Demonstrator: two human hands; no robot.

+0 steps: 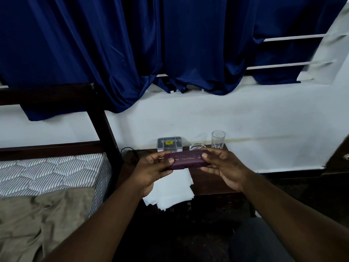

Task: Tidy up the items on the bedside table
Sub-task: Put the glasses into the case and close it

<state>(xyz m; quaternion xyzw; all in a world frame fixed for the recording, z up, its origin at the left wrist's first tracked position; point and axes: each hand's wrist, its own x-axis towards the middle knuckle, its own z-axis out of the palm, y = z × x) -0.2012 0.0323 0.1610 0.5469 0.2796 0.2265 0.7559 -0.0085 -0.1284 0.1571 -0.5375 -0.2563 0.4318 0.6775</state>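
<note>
Head view: purple case (186,161) held level just above the surface (209,180), left hand (151,172) and right hand (224,167) each gripping one end with curled fingers (214,152), probably to place it squarely; loose white papers (170,193) below and plastic box (169,143), glass dish (197,147) and tumbler (218,139) behind crowd the spot.

Box (169,145) left of glass (218,138) (ashtray (197,147), perhaps, between).

Purple case (186,160), white papers (171,193), navy curtain (132,44), striped mattress (52,173), dark brown worktop (209,178), khaki sheet (37,224).
</note>
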